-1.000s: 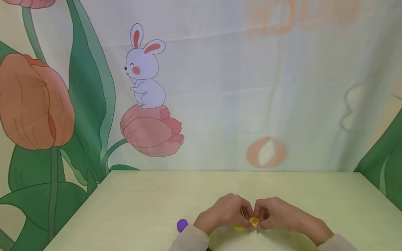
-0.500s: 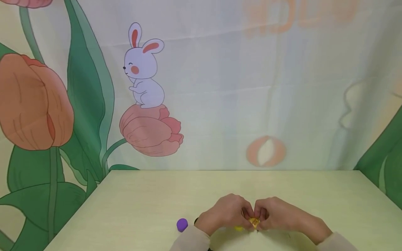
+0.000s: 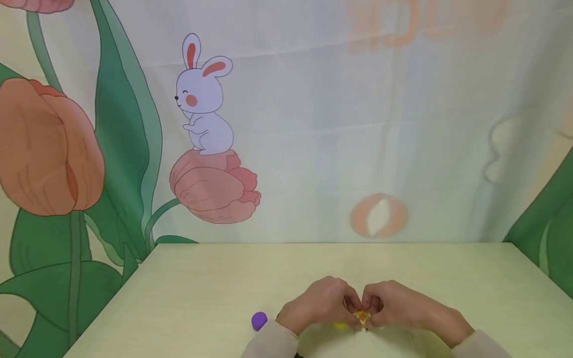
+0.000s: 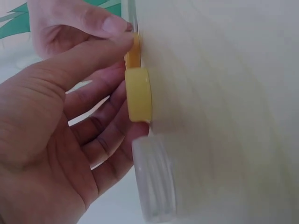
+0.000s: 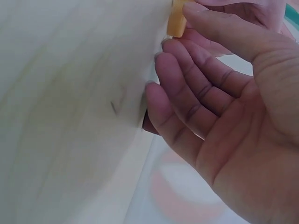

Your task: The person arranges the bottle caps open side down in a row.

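Both hands meet low in the head view, close over the table. Between them is a small orange-yellow piece (image 3: 362,316) with a darker pattern on its top. My left hand (image 3: 324,301) pinches it from the left with thumb and fingers. From the right, my right hand (image 3: 398,304) pinches the same piece. Its edge shows as an orange side (image 4: 132,53) under the thumb in the left wrist view. Just beside it, near the left fingers, stands a yellow disc (image 4: 139,94). A clear ridged round plastic piece (image 4: 154,179) is closer to that camera. Fingers hide much of the orange piece.
A purple round piece (image 3: 259,321) lies left of the left sleeve. Beyond the right fingers, a dark brown thing (image 5: 150,125) is partly hidden. The pale table (image 3: 201,288) ends at a printed cloth (image 3: 304,149) with a rabbit and tulips.
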Motion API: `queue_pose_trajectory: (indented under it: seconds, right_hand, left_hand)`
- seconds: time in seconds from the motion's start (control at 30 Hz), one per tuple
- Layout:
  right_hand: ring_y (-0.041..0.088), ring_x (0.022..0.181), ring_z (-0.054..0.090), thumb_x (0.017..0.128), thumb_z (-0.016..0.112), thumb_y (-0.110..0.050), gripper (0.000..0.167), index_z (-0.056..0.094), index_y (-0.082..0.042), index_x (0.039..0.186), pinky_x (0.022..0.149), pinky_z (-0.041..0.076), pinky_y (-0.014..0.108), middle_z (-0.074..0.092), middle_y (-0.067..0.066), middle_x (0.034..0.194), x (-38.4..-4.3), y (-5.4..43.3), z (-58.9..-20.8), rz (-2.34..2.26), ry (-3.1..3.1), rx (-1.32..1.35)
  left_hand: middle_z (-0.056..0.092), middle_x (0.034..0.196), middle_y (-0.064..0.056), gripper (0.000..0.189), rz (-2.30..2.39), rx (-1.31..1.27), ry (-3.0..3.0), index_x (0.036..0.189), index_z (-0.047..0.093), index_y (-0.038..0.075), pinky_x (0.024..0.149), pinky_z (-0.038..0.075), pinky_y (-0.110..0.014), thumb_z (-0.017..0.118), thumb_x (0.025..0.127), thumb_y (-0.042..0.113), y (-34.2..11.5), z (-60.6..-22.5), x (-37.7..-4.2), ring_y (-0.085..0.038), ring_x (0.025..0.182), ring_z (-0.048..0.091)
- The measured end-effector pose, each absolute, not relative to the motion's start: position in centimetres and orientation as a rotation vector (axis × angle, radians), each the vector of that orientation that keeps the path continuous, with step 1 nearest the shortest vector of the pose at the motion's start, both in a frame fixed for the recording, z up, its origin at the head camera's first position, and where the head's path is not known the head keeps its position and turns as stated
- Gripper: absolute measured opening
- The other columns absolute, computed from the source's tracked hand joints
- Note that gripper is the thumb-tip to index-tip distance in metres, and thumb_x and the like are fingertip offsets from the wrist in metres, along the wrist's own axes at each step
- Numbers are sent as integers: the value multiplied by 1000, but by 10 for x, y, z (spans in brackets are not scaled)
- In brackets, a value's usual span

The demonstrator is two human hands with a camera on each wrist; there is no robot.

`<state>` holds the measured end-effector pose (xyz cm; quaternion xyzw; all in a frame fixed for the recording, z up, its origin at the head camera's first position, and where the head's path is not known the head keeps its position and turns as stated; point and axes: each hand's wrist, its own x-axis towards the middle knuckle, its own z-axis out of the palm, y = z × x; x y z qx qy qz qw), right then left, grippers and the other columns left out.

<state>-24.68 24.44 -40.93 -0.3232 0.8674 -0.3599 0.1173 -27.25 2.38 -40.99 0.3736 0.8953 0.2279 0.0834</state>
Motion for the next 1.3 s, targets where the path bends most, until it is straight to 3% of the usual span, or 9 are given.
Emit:
queue_pose_trajectory:
  seconds: [0.53, 0.83, 1.3]
  right_hand:
    - [7, 79, 64, 95, 82, -19, 21, 67, -10, 106, 70, 54, 27, 68, -9, 88, -254, 265, -399, -1101, 2649, -897]
    - [8, 84, 65, 96, 81, -20, 25, 68, -7, 114, 71, 54, 29, 70, -7, 93, -258, 285, -397, -1110, 2767, -781]
    - [12, 80, 65, 92, 82, -12, 29, 67, -2, 115, 66, 55, 29, 68, 0, 96, -270, 293, -418, -1209, 2708, -731]
  left_hand:
    - [75, 97, 12, 29, 997, 1034, 2593, 112, 81, 14, 75, 52, -17, 92, 86, 21, 22, -406, -285, 2, 84, 65]
    - [76, 99, 7, 34, 1035, 994, 2662, 117, 79, 12, 77, 53, -20, 91, 87, 22, 35, -407, -290, -1, 86, 67]
    - [75, 97, 9, 37, 961, 864, 2704, 119, 79, 14, 82, 53, -21, 91, 86, 25, 59, -409, -295, -3, 91, 66]
